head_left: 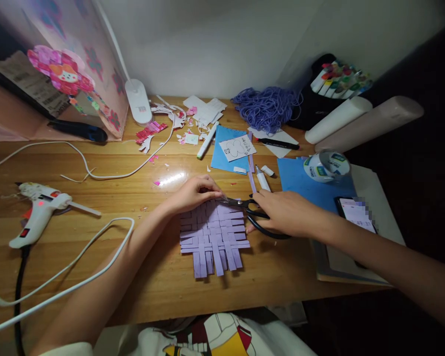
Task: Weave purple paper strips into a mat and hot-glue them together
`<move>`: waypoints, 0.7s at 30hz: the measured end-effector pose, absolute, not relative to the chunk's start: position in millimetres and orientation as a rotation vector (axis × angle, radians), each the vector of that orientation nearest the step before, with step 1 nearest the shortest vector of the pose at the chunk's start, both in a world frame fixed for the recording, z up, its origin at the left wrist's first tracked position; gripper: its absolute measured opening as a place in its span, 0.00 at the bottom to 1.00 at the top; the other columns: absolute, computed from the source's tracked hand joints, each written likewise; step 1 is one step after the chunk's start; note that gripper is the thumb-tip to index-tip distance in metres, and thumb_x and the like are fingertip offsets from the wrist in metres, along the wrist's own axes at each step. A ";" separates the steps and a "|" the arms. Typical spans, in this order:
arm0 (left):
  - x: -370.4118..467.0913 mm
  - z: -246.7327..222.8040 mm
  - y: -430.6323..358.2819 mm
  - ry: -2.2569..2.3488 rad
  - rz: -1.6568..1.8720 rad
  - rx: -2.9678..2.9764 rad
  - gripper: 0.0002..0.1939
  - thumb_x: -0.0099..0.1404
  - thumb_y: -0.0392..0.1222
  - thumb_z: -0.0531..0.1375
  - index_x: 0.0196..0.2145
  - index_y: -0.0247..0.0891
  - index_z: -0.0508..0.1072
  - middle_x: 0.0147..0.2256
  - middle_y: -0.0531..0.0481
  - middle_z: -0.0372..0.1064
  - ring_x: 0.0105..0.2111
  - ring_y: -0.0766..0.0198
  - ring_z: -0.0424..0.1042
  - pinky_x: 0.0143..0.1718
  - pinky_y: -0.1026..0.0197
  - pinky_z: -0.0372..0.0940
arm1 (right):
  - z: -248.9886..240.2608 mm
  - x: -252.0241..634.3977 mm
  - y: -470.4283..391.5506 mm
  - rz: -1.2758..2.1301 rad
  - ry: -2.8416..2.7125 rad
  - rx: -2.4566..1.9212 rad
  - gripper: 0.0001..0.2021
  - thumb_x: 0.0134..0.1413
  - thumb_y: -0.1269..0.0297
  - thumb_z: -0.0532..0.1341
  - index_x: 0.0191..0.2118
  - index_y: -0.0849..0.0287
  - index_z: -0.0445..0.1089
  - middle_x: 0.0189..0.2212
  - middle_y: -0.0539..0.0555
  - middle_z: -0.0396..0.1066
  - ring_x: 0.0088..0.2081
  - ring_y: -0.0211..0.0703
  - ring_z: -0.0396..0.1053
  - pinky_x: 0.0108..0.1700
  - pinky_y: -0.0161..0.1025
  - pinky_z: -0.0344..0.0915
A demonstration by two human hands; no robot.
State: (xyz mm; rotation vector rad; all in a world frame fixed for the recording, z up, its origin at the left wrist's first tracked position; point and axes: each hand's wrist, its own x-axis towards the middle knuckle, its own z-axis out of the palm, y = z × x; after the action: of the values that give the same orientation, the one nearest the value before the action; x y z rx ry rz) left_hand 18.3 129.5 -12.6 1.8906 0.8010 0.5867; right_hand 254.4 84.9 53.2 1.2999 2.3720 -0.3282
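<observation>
Plainly, in the head view, everything is centred on a woven purple paper sheet, laid flat on the wooden surface in front of the person's lap. Its far edge is partly covered by the left hand, whose fingers are pinched narrow there, apparently on the paper; exactly which strip is gripped cannot be told. By the right hand, placed just beyond the sheet's right edge, the black-handled scissors are held, its fingers wrapped about the loops.

The relation to be noted is that between blades and pinch. The scissors' long axis is set crosswise, handles to the right and blades to the left, roughly along the sheet's far edge. The tips are brought right beside the left fingers and are partly lost against them, so how widely the blades are parted cannot be told. From both hands, most of the sheet is found on the near side, with uneven strip ends stuck out to the right and toward the lap. Of the two hands, the left is the nearer to the paper; the right is kept off it by the scissors' length.
</observation>
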 end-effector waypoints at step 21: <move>20.7 -18.7 128.8 0.779 0.648 1.875 0.07 0.64 0.39 0.59 0.32 0.35 0.77 0.33 0.47 0.73 0.34 0.64 0.70 0.39 0.61 0.64 | 46.8 241.7 92.6 -0.169 2.381 1.176 0.23 0.54 0.44 0.57 0.38 0.64 0.67 0.36 0.62 0.74 0.34 0.54 0.74 0.25 0.38 0.58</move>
State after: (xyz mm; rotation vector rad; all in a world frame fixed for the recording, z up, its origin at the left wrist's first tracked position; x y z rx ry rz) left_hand 20.7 128.8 -18.7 1.8746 0.7794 0.6485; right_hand 241.7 92.6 46.8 1.1765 2.3808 -0.1694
